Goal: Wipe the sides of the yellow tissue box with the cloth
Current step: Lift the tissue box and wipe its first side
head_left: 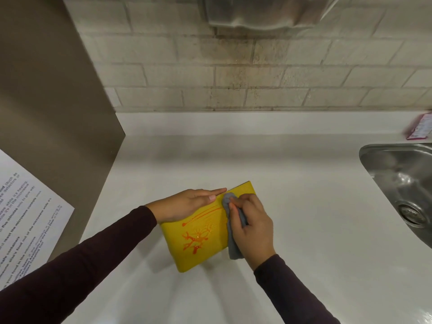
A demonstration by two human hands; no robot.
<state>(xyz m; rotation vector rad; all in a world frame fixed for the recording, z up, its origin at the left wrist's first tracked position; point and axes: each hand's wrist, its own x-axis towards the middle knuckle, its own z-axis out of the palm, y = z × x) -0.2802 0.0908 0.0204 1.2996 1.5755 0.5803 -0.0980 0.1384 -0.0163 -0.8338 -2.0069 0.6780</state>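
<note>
On the counter point(292, 183), right hand point(253, 226) fingers point(236, 208) clutch cloth point(230, 239).

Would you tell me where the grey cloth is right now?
In the head view, the grey cloth is in the right hand, against the yellow tissue box's right side.

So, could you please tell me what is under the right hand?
The right hand grips a grey cloth against the yellow tissue box. The box side beneath the hand and cloth is covered.

Bare counter point(292, 183) all round (sink point(402, 183) right, panel point(53, 101) left)
</note>
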